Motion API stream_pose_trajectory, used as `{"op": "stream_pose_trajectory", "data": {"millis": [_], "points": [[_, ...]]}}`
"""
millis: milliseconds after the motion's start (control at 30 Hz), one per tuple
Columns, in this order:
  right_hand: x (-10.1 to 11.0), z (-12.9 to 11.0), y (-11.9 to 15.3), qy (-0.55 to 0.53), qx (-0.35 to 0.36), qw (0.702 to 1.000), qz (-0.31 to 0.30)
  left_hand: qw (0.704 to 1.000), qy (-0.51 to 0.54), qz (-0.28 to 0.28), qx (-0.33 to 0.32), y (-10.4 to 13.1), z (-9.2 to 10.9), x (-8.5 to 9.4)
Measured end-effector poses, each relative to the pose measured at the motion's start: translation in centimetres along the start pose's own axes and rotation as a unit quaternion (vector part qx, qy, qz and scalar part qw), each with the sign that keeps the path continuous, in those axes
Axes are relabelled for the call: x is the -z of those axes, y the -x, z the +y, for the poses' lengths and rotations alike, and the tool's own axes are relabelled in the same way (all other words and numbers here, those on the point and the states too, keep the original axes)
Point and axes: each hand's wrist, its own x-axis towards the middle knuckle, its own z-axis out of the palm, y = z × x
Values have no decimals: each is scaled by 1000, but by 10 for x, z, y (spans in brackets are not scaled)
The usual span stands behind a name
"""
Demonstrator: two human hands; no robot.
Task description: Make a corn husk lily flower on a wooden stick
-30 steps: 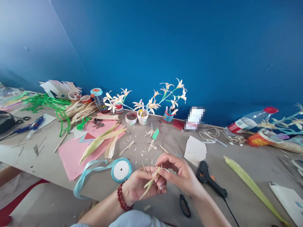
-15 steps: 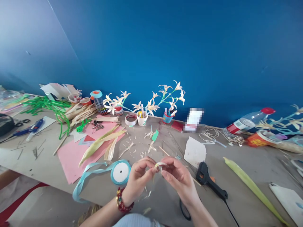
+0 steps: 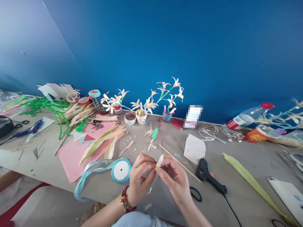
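Note:
Between my fingertips is a pale petal [image 3: 160,160] with a yellowish bit at its base, held upright over the table. My left hand [image 3: 141,173], with a beaded bracelet at the wrist, pinches the base from one side. From the other side, the thumb and fingers of my right hand [image 3: 174,178] close on the same petal. Just left of my hands lies a spool of light blue ribbon [image 3: 121,170], partly unwound. A black glue gun [image 3: 208,176] rests to the right, and a scissor handle [image 3: 196,193] shows beside my right wrist.
Made-up white flowers [image 3: 169,91] stand in small cups [image 3: 141,117] against the blue wall. Corn husks [image 3: 100,142] lie on pink paper [image 3: 71,159] at left. A long green husk [image 3: 253,186] and a plastic bottle [image 3: 251,117] are at right. A thin stick [image 3: 181,163] lies beyond my right hand.
The petal has turned from lying sideways between my fingers to pointing up. My hands have shifted slightly, and the scissor handle and thin stick show more fully.

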Motion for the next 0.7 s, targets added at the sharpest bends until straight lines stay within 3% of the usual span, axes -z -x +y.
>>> {"op": "stream_pose_trajectory", "data": {"millis": [167,300,367,467,567,700], "points": [[1,0,2,49,14,999,-6,1000,2,2,4,-1,3,3],[21,2,-5,159,4,985,-63,995,21,43,85,4,-8,19],[36,9,-13,287,-3,951,-113,990,-2,76,122,7,-14,30],[55,22,-30,476,-6,869,-134,984,-29,109,136,11,-20,43],[59,36,-50,516,1,847,-129,985,-23,118,124,13,-21,46],[51,53,-75,538,21,832,-131,969,81,148,182,13,-25,48]]}}
